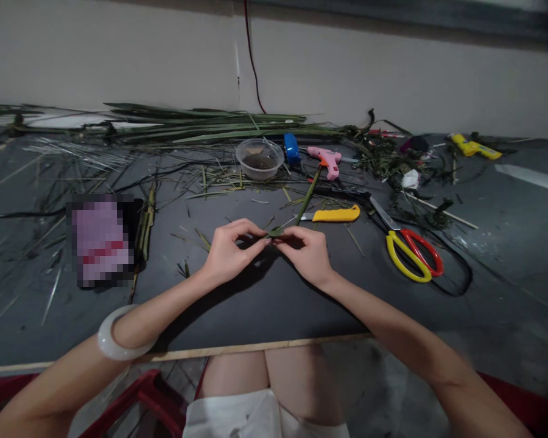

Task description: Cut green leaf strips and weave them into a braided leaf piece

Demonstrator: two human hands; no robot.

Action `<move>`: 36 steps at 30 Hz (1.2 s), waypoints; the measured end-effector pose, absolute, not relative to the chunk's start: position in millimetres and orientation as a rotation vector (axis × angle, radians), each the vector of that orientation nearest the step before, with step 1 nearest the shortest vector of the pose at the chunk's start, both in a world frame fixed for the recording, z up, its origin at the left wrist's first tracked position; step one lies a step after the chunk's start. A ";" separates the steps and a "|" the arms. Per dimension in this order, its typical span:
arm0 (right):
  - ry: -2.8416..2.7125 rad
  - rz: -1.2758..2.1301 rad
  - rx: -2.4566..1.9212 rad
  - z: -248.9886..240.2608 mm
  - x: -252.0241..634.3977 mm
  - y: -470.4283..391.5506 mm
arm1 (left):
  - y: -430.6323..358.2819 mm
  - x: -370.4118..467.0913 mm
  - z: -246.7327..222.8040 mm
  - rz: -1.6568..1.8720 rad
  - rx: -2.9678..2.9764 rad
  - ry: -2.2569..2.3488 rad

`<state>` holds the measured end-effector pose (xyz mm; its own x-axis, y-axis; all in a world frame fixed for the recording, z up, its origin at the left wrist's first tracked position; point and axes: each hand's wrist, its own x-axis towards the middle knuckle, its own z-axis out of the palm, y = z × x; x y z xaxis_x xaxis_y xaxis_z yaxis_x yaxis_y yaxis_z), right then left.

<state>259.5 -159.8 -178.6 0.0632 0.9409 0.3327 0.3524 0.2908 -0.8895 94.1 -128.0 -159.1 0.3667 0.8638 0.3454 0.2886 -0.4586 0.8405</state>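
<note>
While left hand (231, 250) and right hand (307, 252), nearly closed, pinch green leaf (276, 232), gripped edges lie hidden.

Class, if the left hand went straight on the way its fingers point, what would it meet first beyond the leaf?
Most likely the right hand, which faces the left hand across the leaf; whether they already touch is hard to judge.
</note>
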 end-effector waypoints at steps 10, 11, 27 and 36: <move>-1.826 0.409 -1.238 -184.3 268.4 -155.8 | -126.1 92.6 -161.2 1.133 1.909 0.984; -1.889 0.398 -1.257 -185.5 270.2 -154.3 | -126.0 92.6 -161.5 1.148 1.902 0.988; -1.958 0.407 -1.144 -184.4 272.5 -154.8 | -124.8 96.3 -155.1 1.063 1.655 1.054; -2.316 0.076 -1.057 -186.7 274.4 -148.6 | -124.8 97.6 -155.2 0.965 1.555 1.073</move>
